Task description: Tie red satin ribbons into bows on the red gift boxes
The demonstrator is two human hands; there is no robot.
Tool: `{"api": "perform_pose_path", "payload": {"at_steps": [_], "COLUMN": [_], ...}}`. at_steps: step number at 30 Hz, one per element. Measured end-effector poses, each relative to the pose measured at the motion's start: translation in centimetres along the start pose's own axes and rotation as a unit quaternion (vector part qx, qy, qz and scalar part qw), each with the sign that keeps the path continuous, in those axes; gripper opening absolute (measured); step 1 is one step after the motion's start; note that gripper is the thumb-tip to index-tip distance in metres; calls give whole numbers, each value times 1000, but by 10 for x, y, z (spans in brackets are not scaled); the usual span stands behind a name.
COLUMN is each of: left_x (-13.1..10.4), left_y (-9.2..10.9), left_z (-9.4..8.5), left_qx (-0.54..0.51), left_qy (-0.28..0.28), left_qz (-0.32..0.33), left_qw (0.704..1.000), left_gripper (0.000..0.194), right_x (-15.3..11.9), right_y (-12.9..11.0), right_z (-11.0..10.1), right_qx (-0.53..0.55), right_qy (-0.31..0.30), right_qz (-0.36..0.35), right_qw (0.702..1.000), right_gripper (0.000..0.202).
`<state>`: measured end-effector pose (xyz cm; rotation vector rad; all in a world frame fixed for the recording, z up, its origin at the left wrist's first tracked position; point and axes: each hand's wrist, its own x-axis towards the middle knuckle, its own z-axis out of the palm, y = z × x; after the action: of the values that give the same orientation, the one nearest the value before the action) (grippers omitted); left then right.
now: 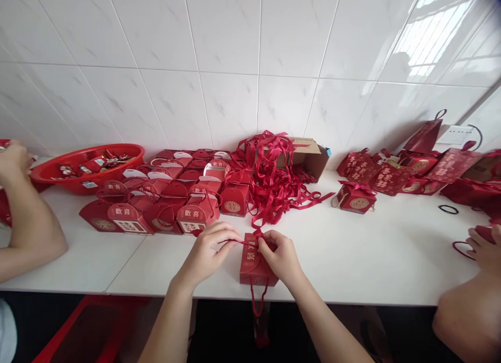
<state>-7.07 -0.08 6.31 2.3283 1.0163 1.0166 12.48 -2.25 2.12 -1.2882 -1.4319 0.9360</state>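
Observation:
A red gift box (256, 273) with gold lettering stands near the front edge of the white table, its cord handle hanging down over that edge. My left hand (209, 250) is closed, pinching a thin red ribbon (247, 243) just left of the box. On the box's upper right, my right hand (279, 254) is closed around the ribbon at its bow or knot. The fingertips of my right hand partly cover the knot, so its form is hard to make out.
Rows of red boxes (162, 209) stand at left, beside a red basin (88, 184). Behind my hands lie tangled ribbons (274, 190) and a cardboard box (315, 164). More finished-looking boxes (357, 198) are at right. Other people's arms (33, 230) reach in at both sides.

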Motion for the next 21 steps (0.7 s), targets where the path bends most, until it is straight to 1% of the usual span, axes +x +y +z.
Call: {"api": "perform_pose_path", "payload": {"at_steps": [2, 4, 6, 7, 8, 9, 10, 11, 13, 14, 15, 16, 17, 19, 20, 21], "left_x": [13, 29, 48, 57, 65, 72, 76, 78, 72, 65, 56, 45, 35, 17, 10, 5], "left_y": [11, 20, 24, 24, 24, 23, 22, 20, 17, 16, 14, 13, 12, 10, 8, 7], "left_z": [-2, 0, 6, 10, 14, 19, 23, 26, 29, 29, 28, 28, 28, 30, 32, 36], "left_qx": [11, 20, 31, 39, 53, 74, 101, 126, 140, 118, 82, 38, -1, -54, -71, -86], "left_qy": [-20, -47, -83, -102, -112, -105, -76, -28, 82, 112, 117, 94, 58, 5, 1, 11], "left_qz": [48, 79, 106, 115, 118, 112, 97, 73, 16, -8, -27, -41, -55, -80, -90, -97], "left_qw": [999, 996, 990, 987, 985, 985, 987, 989, 987, 987, 989, 994, 997, 995, 993, 992], "left_gripper": [18, 21, 22, 21, 19, 18, 17, 16, 11, 7, 4, 6, 9, 12, 12, 13], "right_x": [0, -2, -4, -5, -5, -5, -5, -5, -4, -3, -3, -3, -3, -3, -4, -4], "right_y": [-2, -5, -7, -7, -7, -6, -5, -3, 0, 2, 3, 4, 4, 5, 6, 7], "right_z": [-1, -5, -9, -10, -11, -11, -11, -10, -9, -8, -8, -7, -7, -7, -7, -6], "right_qx": [-31, -51, -68, -74, -77, -74, -67, -55, -26, -12, 0, 11, 19, 26, 28, 33], "right_qy": [-22, -50, -66, -66, -61, -54, -45, -37, -29, -28, -28, -29, -30, -27, -26, -21], "right_qz": [-24, -66, -102, -110, -111, -105, -96, -87, -77, -77, -81, -87, -95, -104, -99, -88], "right_qw": [999, 995, 990, 989, 989, 990, 992, 994, 996, 997, 996, 996, 995, 994, 994, 995], "right_gripper": [16, 17, 11, 11, 16, 22, 26, 30, 32, 32, 33, 33, 32, 32, 31, 27]}}
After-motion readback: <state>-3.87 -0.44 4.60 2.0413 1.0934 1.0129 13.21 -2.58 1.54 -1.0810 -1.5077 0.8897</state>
